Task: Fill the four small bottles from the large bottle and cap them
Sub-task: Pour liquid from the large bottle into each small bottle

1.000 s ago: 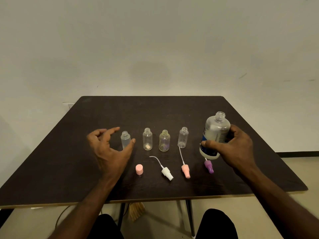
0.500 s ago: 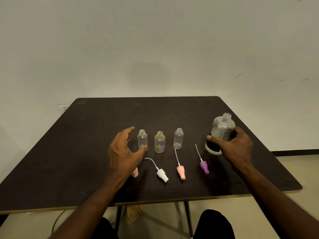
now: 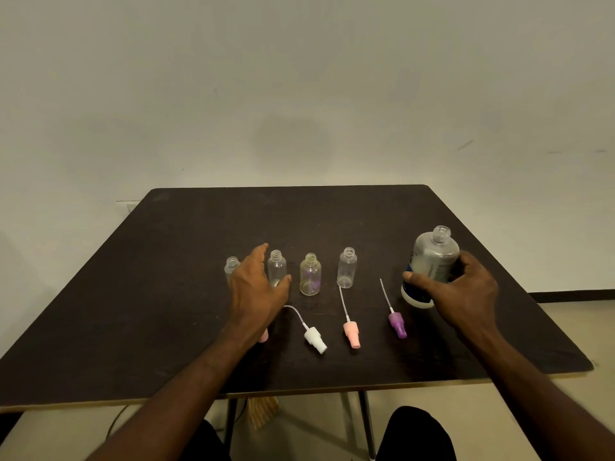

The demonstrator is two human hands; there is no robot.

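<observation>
Head view: four uncapped small bottles stand in a row on the table (image 3: 166,261): first bottle (image 3: 231,267), second bottle (image 3: 276,267) framed by the open-fingered left hand (image 3: 255,287), yellowish bottle (image 3: 310,274), fourth bottle (image 3: 346,267). Contents indiscernible. Right hand (image 3: 461,291) grips the tilted, uncapped large bottle (image 3: 432,261).

Small bottles (image 3: 310,274) stand apart; sprayers (image 3: 351,333) block front.

Both forearms are bare, with no sleeves, watch or rings showing on the left hand (image 3: 258,287) or right hand (image 3: 461,294). Dark trousers (image 3: 417,434) cover the knees below the forearms.
</observation>
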